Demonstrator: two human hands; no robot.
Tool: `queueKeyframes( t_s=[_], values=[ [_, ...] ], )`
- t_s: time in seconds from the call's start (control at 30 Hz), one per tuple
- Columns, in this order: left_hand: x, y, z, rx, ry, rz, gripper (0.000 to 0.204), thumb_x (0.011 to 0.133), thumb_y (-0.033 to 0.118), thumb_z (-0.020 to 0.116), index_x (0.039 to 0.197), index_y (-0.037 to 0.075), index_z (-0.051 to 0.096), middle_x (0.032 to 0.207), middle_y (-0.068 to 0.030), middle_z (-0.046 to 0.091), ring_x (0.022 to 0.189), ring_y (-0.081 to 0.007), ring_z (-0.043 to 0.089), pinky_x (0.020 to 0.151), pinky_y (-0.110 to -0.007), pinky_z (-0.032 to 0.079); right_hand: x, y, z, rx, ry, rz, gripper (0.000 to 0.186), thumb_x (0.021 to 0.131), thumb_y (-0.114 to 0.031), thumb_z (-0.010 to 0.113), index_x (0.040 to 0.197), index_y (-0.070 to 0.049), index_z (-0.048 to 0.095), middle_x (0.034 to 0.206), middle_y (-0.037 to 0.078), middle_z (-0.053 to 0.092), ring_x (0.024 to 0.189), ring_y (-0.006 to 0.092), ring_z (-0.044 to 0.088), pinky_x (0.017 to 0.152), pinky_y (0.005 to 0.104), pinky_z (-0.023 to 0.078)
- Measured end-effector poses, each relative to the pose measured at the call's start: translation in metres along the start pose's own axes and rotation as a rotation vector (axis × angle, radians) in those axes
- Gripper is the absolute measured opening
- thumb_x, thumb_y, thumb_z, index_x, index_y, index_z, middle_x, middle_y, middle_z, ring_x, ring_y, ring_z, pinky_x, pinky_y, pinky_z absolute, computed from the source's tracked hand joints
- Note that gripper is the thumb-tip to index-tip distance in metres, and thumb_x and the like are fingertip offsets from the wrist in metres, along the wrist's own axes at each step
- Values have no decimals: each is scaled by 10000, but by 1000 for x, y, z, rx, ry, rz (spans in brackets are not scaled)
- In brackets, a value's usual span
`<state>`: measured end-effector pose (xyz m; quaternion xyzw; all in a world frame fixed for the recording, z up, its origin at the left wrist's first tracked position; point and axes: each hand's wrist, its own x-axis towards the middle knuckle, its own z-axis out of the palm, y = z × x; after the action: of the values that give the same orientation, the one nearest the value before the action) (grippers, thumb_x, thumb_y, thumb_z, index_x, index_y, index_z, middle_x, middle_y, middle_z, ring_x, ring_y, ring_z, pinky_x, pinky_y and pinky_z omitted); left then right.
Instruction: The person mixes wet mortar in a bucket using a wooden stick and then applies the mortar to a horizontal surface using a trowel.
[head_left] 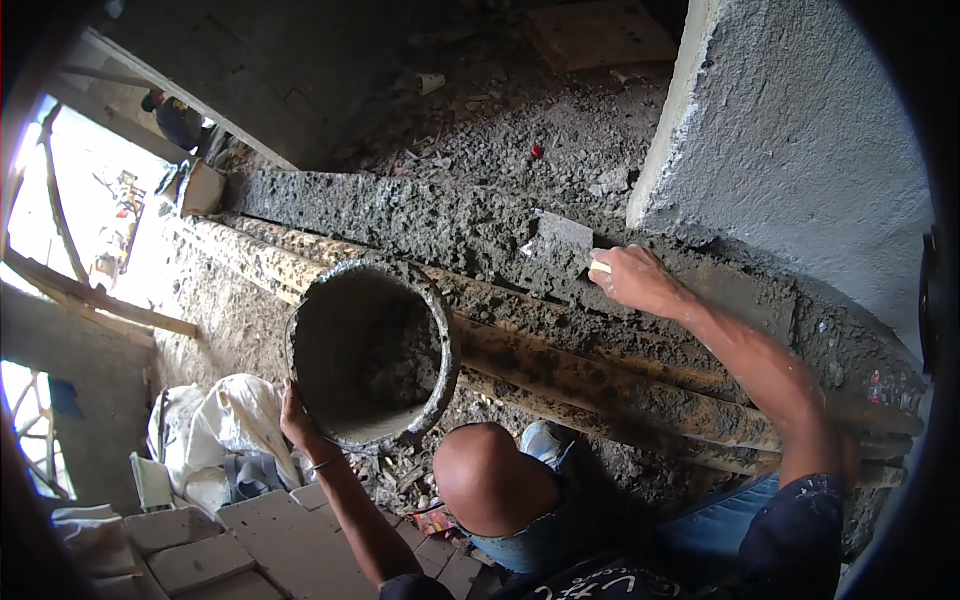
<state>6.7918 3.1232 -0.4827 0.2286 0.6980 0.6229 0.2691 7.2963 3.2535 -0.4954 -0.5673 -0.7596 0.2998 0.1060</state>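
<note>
My right hand (640,280) is closed round the light handle of a trowel. The trowel's flat grey blade (565,230) lies against wet mortar (400,220) spread along a long ledge. To the left, my left hand (296,415) grips the outer side of a round bucket (440,330) with a mortar-caked rim. The bucket is tilted so its mouth faces me, and some grey mortar (400,345) lies inside. Part of my left hand's fingers is hidden behind the bucket wall.
Mud-stained wooden poles (620,390) run alongside the ledge. A rough plastered wall (790,150) rises at right. Rubble (480,140) covers the ground beyond. Grey blocks (200,550) and white sacks (235,420) lie at lower left. Another person (178,122) is far off at upper left.
</note>
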Motion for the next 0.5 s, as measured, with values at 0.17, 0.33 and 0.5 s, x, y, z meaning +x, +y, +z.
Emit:
queueKeyframes(
  t_s=[0.17, 0.33, 0.5],
  values=[
    [6, -9, -6, 86, 6, 111, 373, 901, 263, 561, 1084, -56, 618, 968, -70, 646, 865, -101, 554, 799, -236, 442, 26, 2, 21, -26, -32, -25, 72, 767, 20, 513, 739, 41, 576, 606, 137, 576, 479, 188, 567, 367, 296, 465],
    [9, -4, -7, 101, -14, 112, 370, 909, 260, 543, 1085, -57, 618, 973, -77, 646, 871, -105, 556, 804, -237, 441, 132, -12, 89, 28, 94, -190, 140, 703, 33, 472, 572, 17, 519, 538, 112, 529, 413, 176, 501, 338, 290, 400],
    [-11, 9, 9, -12, 29, 37, 331, 905, 262, 537, 972, -40, 655, 888, -52, 641, 801, -97, 544, 751, -243, 444, 194, -47, 131, 91, 295, -319, 174, 760, -103, 574, 609, -18, 559, 589, 114, 581, 502, 189, 559, 424, 346, 455]
  ],
)
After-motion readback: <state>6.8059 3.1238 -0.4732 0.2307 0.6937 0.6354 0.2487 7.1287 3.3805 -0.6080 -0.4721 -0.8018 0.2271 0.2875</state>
